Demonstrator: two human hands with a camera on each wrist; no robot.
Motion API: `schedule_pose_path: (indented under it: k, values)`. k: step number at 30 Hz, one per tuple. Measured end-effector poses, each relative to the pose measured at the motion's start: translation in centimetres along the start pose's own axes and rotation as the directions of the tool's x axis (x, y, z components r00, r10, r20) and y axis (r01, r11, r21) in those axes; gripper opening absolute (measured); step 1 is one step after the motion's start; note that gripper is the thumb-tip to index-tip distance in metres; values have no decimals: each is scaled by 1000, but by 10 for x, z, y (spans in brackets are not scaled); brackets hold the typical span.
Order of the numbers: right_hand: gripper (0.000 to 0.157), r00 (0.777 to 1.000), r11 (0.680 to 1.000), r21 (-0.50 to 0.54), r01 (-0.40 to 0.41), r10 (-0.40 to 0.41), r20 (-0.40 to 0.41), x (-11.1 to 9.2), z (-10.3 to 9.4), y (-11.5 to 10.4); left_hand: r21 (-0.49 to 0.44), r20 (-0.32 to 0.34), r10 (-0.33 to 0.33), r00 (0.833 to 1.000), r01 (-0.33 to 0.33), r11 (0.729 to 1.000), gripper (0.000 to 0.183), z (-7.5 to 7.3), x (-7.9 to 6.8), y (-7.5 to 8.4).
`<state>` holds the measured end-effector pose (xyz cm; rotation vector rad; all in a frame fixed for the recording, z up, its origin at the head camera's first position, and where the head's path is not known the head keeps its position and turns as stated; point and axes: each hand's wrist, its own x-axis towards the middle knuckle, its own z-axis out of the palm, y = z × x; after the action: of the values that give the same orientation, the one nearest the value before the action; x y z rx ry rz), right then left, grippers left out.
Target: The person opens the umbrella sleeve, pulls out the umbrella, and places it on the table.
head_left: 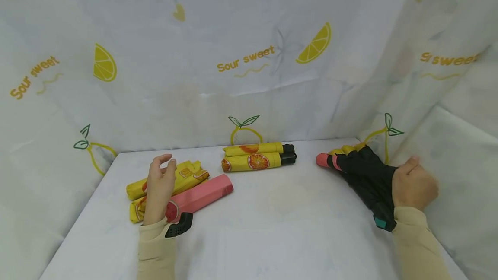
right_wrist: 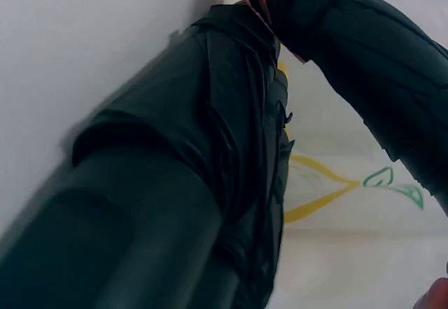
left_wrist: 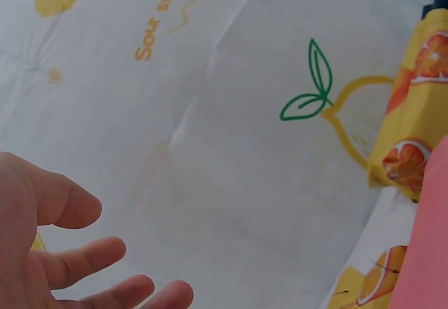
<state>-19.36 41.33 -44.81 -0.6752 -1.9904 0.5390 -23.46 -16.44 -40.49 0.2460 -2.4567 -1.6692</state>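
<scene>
My left hand [head_left: 160, 183] hovers over two yellow folded umbrellas [head_left: 190, 172] with fruit prints and a pink folded umbrella [head_left: 202, 195]. Its fingers are relaxed and bent, and the left wrist view shows thumb and fingertips apart with nothing between them. At the right, my right hand [head_left: 414, 182] grips the near end of a black folded umbrella [head_left: 359, 167]. That umbrella has a pink end pointing left and lies across other dark folded umbrellas [right_wrist: 161, 141]. In the right wrist view only a bit of the hand shows at the lower right edge.
Two more yellow umbrellas [head_left: 253, 162] with black ends lie side by side at the back middle of the white table [head_left: 272, 237]. A white cloth [head_left: 186, 98] printed with lemons and words hangs behind and along the sides.
</scene>
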Motion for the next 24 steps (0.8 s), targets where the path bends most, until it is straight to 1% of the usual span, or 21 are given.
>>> schedule_pose_path:
  k: [1, 2, 3, 4, 5, 6, 8, 9, 10, 11, 12, 14, 15, 18, 19, 21, 22, 24]
  values:
    - [64, 999, 999, -22, 49, -48, 24, -1, -1, -1, -3, -2, -2, 1000, 2, 1000, 53, 0, 0, 0]
    - [63, 994, 996, -43, 79, -76, 80, -1, -4, -3, -6, -5, -3, 1000, 3, 1000, 53, -1, 0, -1]
    - [62, 983, 991, -67, 113, -102, 150, -1, -9, -4, -12, -6, -5, 1000, 4, 1000, 52, -2, 0, -2]
    - [62, 965, 984, -96, 148, -122, 231, -2, -15, -6, -15, -8, -4, 1000, 3, 1000, 52, -2, 0, -2]
    - [64, 938, 976, -126, 180, -131, 321, -4, -22, -7, -17, -9, -2, 1000, 1, 1000, 52, -3, 0, -3]
    - [67, 898, 965, -153, 211, -130, 420, -6, -30, -8, -21, -10, 1, 1000, -1, 1000, 51, -4, 0, -3]
    - [78, 805, 946, -187, 266, -111, 582, -15, -44, -9, -23, -10, 3, 1000, -3, 1000, 51, -5, 0, -4]
    - [83, 760, 937, -197, 290, -100, 642, -20, -50, -9, -26, -8, 2, 1000, -2, 1000, 52, -5, 0, -4]
    - [87, 724, 927, -206, 314, -93, 683, -27, -55, -7, -26, -3, 4, 1000, -4, 1000, 52, -5, 0, -4]
    - [87, 698, 919, -215, 331, -85, 711, -33, -59, -6, -28, 3, 4, 1000, -4, 1000, 52, -5, -1, -3]
    - [89, 666, 913, -230, 336, -58, 744, -39, -61, -4, -27, 8, 2, 1000, -2, 1000, 53, -5, -1, -3]
    - [91, 617, 900, -268, 343, 0, 787, -49, -61, -3, -31, 18, 0, 1000, 1, 1000, 54, -4, -2, -2]
    - [91, 598, 897, -283, 341, 25, 801, -53, -59, -2, -38, 22, -1, 1000, 2, 999, 53, -4, -2, -2]
    - [92, 561, 889, -317, 330, 86, 823, -62, -52, -2, -47, 27, -1, 1000, 3, 999, 52, -3, -2, -1]
    - [90, 565, 889, -315, 333, 80, 821, -64, -49, -2, -52, 28, -2, 1000, 3, 999, 51, -2, -2, -2]
    - [86, 580, 888, -304, 344, 54, 813, -68, -45, -1, -57, 32, -2, 999, 4, 998, 51, -2, -2, -2]
    - [84, 591, 887, -304, 349, 44, 805, -69, -44, -2, -57, 34, -3, 999, 4, 998, 51, -1, -3, -2]
    - [81, 603, 880, -309, 360, 33, 797, -73, -41, -2, -63, 40, 0, 999, 2, 998, 52, -1, -3, -2]
